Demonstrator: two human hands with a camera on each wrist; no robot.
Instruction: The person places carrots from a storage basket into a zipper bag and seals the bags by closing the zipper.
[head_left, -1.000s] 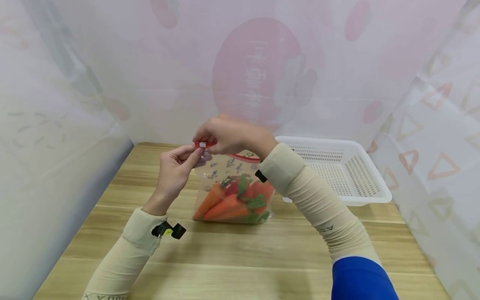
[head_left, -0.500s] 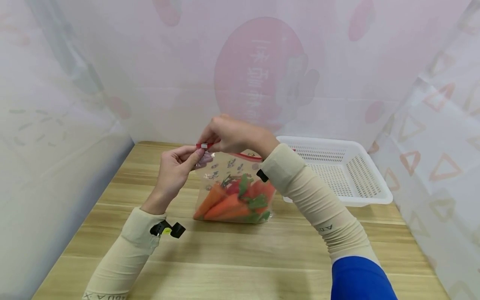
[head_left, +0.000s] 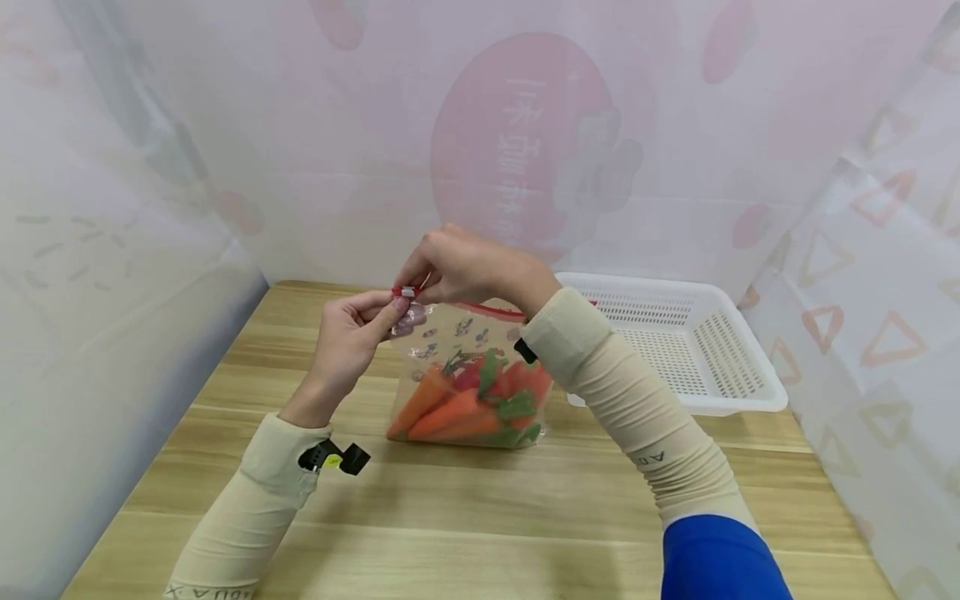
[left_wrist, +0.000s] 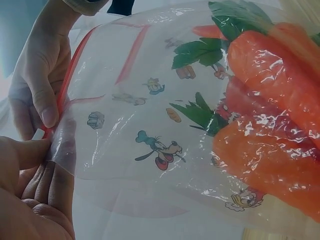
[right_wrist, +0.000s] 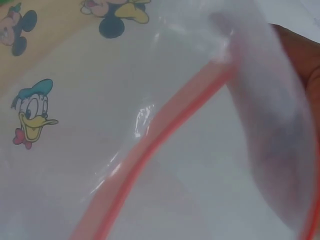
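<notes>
A see-through zip bag [head_left: 459, 333] with cartoon prints stands on the table, held up by its top corner. Inside lie several orange carrots [head_left: 450, 415] with green leaves, and something darker red among them. My left hand [head_left: 347, 346] pinches the corner between thumb and fingers, right at the small white slider [head_left: 407, 292]. Close beside it, my right hand [head_left: 472, 267] pinches the red zip strip [left_wrist: 64, 95]. In the right wrist view, two red strips [right_wrist: 150, 137] of the bag's mouth stand apart; a hand [right_wrist: 300, 52] shows partly behind the plastic.
A white perforated plastic basket [head_left: 761, 367] sits on the table behind my right forearm, which covers its near left part. The wood-grain table [head_left: 480, 521] is bounded by printed white sheets [head_left: 345, 225] at the back and sides.
Both hands stay at the bag's corner with hardly any movement. My right fingertips have shifted very slightly to the right, and the bag and carrots look almost the same.
</notes>
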